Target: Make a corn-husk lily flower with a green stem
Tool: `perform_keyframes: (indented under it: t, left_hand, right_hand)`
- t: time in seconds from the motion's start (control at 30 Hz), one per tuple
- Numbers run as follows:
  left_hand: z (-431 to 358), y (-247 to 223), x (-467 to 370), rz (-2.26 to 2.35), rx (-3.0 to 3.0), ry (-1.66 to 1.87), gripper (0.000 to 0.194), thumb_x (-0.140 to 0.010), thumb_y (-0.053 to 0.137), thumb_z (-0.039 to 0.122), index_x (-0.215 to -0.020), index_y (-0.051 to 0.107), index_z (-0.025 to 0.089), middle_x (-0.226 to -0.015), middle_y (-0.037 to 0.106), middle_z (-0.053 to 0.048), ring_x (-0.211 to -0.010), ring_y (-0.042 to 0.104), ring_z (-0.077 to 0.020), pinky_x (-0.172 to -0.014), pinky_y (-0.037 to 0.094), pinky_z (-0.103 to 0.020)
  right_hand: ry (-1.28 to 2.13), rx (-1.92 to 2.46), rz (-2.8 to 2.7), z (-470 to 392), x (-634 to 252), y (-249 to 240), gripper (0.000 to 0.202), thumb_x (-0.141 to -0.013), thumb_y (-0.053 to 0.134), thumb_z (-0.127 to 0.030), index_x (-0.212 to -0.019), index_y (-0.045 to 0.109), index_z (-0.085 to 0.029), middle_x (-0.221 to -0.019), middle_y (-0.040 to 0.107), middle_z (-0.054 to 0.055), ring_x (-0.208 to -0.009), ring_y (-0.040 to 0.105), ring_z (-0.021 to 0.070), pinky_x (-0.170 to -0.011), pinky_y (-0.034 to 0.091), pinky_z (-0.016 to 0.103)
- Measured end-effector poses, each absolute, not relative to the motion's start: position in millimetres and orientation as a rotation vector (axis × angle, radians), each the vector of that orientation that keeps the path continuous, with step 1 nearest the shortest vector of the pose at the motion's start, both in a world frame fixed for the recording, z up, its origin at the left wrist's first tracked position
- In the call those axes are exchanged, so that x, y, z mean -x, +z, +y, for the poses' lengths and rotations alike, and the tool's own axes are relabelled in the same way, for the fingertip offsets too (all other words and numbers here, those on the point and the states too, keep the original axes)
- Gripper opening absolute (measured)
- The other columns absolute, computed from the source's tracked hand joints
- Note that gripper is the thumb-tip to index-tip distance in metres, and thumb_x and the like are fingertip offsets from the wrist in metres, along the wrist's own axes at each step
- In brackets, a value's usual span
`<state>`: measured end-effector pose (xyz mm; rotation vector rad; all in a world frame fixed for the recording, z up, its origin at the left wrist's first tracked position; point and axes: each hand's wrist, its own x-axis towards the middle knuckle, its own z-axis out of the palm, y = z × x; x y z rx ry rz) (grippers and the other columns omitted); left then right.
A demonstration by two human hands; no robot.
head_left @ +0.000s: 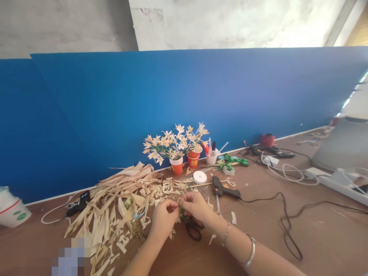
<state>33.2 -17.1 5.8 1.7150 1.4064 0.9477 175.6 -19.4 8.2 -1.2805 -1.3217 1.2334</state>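
Observation:
My left hand (164,219) and my right hand (195,205) meet above the table, their fingertips pinched close together. Between them is a small green piece (181,211), partly hidden by the fingers, which both hands seem to hold. Black-handled scissors (194,230) lie just below my right hand. A white roll of tape (199,176) sits beyond the hands. Behind it, pale flowers (179,142) stand in red paper cups (176,167). Dry husk strips (103,214) and small scraps spread to the left of my left hand.
A black glue gun (225,188) with a trailing cord lies right of my hands. Farther back are a pen cup (211,158) and green tape (230,160). A power strip (339,184) is at right, a white tub (14,211) at left. A blue partition (230,88) rises behind.

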Motion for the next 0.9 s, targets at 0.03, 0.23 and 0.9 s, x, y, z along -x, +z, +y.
perform_keyframes:
  t: [0.03, 0.23, 0.9]
  left_hand:
    - [-17.1, 5.9, -33.4, 1.403, -1.703, 0.947, 0.011, -0.065, 0.059, 0.025, -0.064, 0.065, 0.016, -0.058, 0.064, -0.002, -0.057, 0.057, -0.0167, -0.054, 0.042, -0.025]
    - [-15.4, 6.8, -33.7, 1.371, -1.659, 0.944, 0.008, -0.063, 0.061, 0.023, -0.062, 0.064, 0.016, -0.057, 0.063, -0.001, -0.056, 0.056, -0.0159, -0.055, 0.042, -0.025]
    - [-11.0, 11.5, -24.5, 1.103, -1.374, 0.765, 0.034, -0.055, 0.072, 0.046, -0.059, 0.064, 0.014, -0.050, 0.054, 0.002, -0.049, 0.043, -0.0098, -0.051, 0.031, -0.023]
  right_hand:
    - [1.244, 1.283, -1.318, -19.6, -175.5, 9.0, 0.010, -0.063, 0.055, -0.021, -0.056, 0.052, -0.016, -0.047, 0.049, -0.005, -0.042, 0.047, 0.0075, -0.042, 0.034, 0.018]
    - [1.266, 1.335, -1.276, -20.6, -175.6, 13.0, 0.008, -0.062, 0.055, -0.019, -0.055, 0.052, -0.016, -0.047, 0.050, -0.005, -0.041, 0.046, 0.0063, -0.040, 0.032, 0.016]
    - [1.558, 1.187, -1.370, -22.4, -192.0, 21.4, 0.031, -0.066, 0.065, -0.043, -0.065, 0.060, -0.013, -0.051, 0.058, -0.001, -0.047, 0.054, 0.0087, -0.049, 0.042, 0.020]
